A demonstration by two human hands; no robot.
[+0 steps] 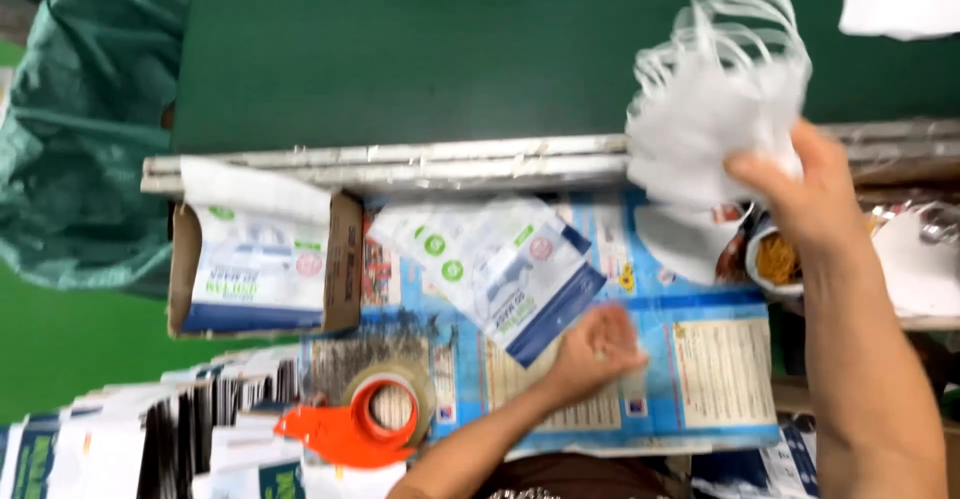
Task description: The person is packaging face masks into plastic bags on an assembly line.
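The right hand (795,194) grips a stack of white face masks with ear loops (715,99); the left hand (592,351), blurred, half-curled, rests beside a clear plastic printed pouch (500,269) on the tabletop (700,359).

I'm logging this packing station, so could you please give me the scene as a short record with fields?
Right hand: right hand raised, gripping a stack of white face masks with ear loops
Left hand: left hand blurred, resting on the printed blue sheet beside a clear printed mask pouch; whether it grips anything cannot be told
Left side: open cardboard box holding more pouches
Near edge: orange tape dispenser with a tape roll
Behind: green conveyor belt, metal rail
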